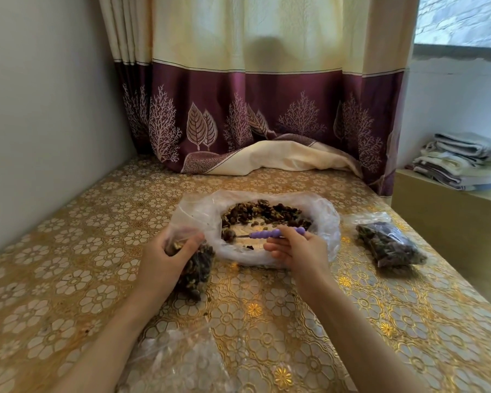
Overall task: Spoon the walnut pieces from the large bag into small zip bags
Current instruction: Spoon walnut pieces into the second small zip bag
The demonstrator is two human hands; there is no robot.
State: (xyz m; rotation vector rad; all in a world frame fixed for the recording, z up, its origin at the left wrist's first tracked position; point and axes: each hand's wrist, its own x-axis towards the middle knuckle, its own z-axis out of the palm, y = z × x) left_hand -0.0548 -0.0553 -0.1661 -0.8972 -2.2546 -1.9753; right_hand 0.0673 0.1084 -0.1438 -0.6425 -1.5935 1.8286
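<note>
Scooping under way: right hand (298, 251) pinches the purple-handled spoon (270, 233), bowl loaded inside the large bag (328, 219) mid-worktop (267, 321); left hand (165, 258) grips the part-filled small zip bag (197, 272) just beside. Best to lift level and hold that mouth wide. A filled bag (390, 245) lies right, empty bags (179, 361) near; nothing blocks.

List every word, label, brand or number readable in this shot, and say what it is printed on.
None can be read.
Large bag: clear plastic, no print visible.
Small zip bags: no labels visible.
Spoon handle: plain purple.
Tablecloth and curtain: patterns only.
</note>
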